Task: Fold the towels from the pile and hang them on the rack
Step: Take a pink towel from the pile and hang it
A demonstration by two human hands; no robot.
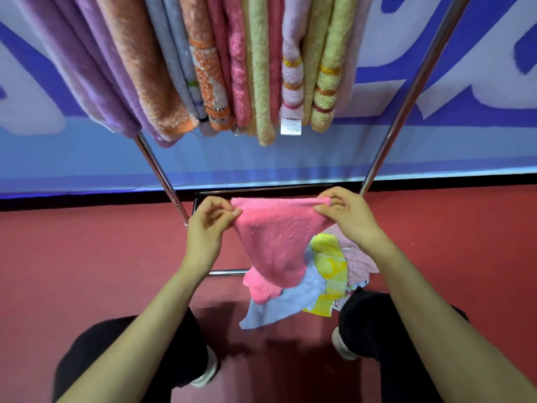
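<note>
The pink towel (276, 237) is held stretched by its top edge above the red floor (87, 257), its lower part hanging to a point over the pile (313, 286). The left hand (209, 225) pinches the left corner; the right hand (345, 213) pinches the right corner. The pile of pink, blue and yellow cloths lies at the base of the metal rack (406, 91). Folded towels (232, 68) hang side by side from the rack's top.
</note>
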